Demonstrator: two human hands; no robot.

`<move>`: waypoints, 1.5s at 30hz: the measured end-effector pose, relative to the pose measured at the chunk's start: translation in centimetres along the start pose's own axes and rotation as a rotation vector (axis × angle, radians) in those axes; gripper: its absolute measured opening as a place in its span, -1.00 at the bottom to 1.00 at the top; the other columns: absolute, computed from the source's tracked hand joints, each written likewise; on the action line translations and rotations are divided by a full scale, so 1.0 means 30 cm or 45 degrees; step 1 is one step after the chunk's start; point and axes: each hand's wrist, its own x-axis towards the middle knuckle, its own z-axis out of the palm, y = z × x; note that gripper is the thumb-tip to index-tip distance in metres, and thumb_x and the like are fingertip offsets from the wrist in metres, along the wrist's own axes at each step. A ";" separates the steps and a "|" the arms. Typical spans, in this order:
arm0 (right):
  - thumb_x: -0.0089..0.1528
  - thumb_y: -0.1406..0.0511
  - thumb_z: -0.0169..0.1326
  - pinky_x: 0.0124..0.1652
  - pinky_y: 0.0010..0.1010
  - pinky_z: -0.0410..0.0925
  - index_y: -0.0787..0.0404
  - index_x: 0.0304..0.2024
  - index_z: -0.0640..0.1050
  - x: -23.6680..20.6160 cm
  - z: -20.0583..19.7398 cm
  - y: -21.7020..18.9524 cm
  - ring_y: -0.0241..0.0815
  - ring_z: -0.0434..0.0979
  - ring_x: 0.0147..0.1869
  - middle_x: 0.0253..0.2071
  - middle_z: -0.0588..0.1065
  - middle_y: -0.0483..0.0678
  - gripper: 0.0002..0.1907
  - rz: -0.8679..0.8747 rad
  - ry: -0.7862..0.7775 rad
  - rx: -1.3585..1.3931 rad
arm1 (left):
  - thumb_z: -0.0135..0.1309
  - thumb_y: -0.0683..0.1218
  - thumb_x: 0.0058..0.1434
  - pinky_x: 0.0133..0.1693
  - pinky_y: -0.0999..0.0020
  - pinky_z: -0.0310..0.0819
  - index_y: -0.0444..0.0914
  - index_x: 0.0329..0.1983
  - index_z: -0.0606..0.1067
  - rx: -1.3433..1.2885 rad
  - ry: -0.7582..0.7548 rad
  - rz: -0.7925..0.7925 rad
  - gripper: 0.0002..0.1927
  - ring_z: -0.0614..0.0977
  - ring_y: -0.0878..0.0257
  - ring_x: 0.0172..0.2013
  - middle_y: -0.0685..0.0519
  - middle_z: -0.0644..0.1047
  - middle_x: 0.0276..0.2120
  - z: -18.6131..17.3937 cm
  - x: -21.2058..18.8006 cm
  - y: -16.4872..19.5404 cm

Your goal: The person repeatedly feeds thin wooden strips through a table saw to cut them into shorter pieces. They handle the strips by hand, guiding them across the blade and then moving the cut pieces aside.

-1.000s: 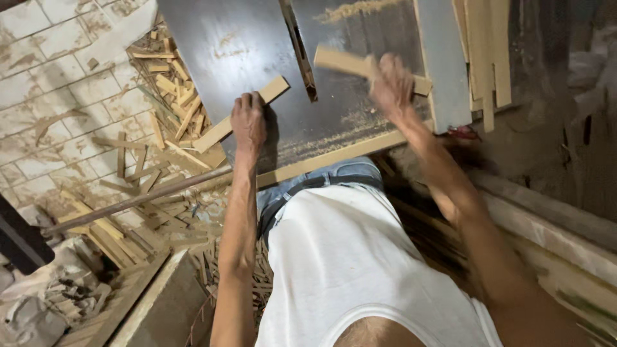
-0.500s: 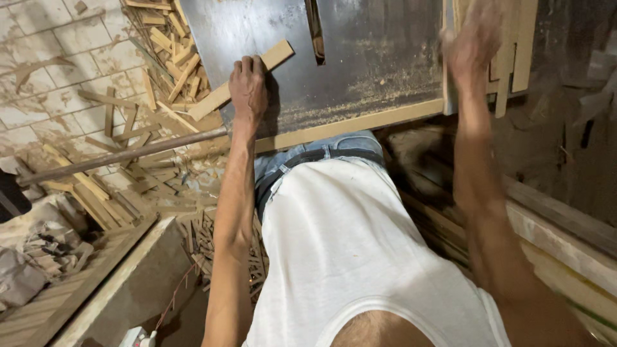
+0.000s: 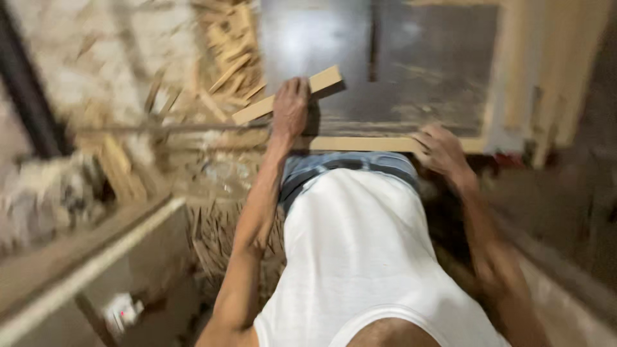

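Two hands: left hand [image 3: 290,108] grip closed on wood strip [image 3: 287,95]; right hand [image 3: 439,149] loose, empty, at table edge [image 3: 360,144]

- The picture is dim and warm, with heavy motion blur across the whole view; edges smear, strongest at the left and right sides.
- A pale patch of glare sits on the dark saw table [image 3: 334,38] near its far left corner, so light seems to fall from above.
- The left hand [image 3: 290,106] and the wooden strip [image 3: 321,82] under it throw a short dark shadow to their right on the table top.
- The right hand [image 3: 440,149], at the table's near edge, is smeared, its fingers hard to separate.
- The white shirt [image 3: 360,257] is the brightest area, slightly washed out.
- The scrap pile [image 3: 225,64] beyond the table's left edge melts into streaks.
- The right side sinks into murky brown shade.
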 end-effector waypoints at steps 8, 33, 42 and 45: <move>0.20 0.37 0.32 0.01 -0.33 0.47 0.26 0.05 0.61 -0.013 -0.152 -0.059 -0.18 0.63 0.02 -0.01 0.60 0.05 -0.64 0.131 0.030 0.420 | 0.25 -0.08 0.28 0.13 0.11 0.46 -0.33 0.17 0.51 0.032 0.847 -1.316 -0.57 0.61 0.01 0.07 -0.17 0.60 0.06 -0.362 -0.507 -0.337; 0.24 0.37 0.24 -0.24 -0.51 0.51 0.43 0.19 0.53 -0.025 -0.210 -0.072 -0.29 0.63 -0.27 -0.27 0.64 0.03 -0.52 0.902 0.762 1.086 | 0.09 -0.11 0.41 -0.49 0.34 0.43 -0.35 -0.20 0.61 -0.961 0.650 -2.014 -0.80 0.55 0.28 -0.51 0.01 0.59 -0.42 -0.154 -0.830 -0.366; 0.21 0.24 0.22 -0.34 -0.40 0.48 0.33 0.13 0.60 -0.121 -0.464 0.374 -0.24 0.61 -0.27 -0.21 0.63 0.04 -0.53 1.229 1.069 0.707 | 0.06 -0.16 0.47 -0.43 0.44 0.61 -0.38 0.07 0.55 -0.735 0.647 -1.284 -0.79 0.63 0.32 -0.42 -0.04 0.63 -0.30 -0.220 -0.566 -0.198; 0.24 0.19 0.23 -0.21 -0.26 0.44 0.28 0.09 0.66 -0.096 -0.485 0.487 -0.13 0.59 -0.16 -0.14 0.63 0.10 -0.57 1.379 0.940 0.546 | 0.03 -0.18 0.49 -0.40 0.44 0.59 -0.40 0.08 0.55 -0.819 0.611 -1.115 -0.78 0.63 0.29 -0.39 -0.09 0.62 -0.28 -0.257 -0.450 -0.105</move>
